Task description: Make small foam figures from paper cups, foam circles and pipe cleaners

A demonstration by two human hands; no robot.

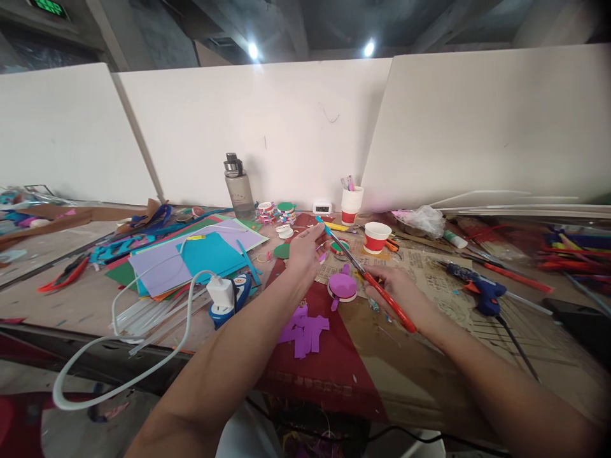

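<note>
Above the middle of the table, my left hand (307, 249) is closed in a pinch on a small blue paper strip (323, 224). My right hand (396, 289) grips red-handled scissors (384, 298), seen nearly edge-on. Their metal blades point up and left, meeting the blue strip near my left fingertips; whether they are apart I cannot make out. Below and between my hands lies a round purple paper-topped piece (342, 287) with tabs sticking out. Several cut purple paper strips (308, 331) lie in a loose pile nearer to me.
Coloured paper sheets (210, 254) and a white charger plug (221, 292) with a looping cable are at left. Behind stand a water bottle (238, 191), a small clock (322, 207) and paper cups (377, 238). A blue glue gun (487, 296) lies at right.
</note>
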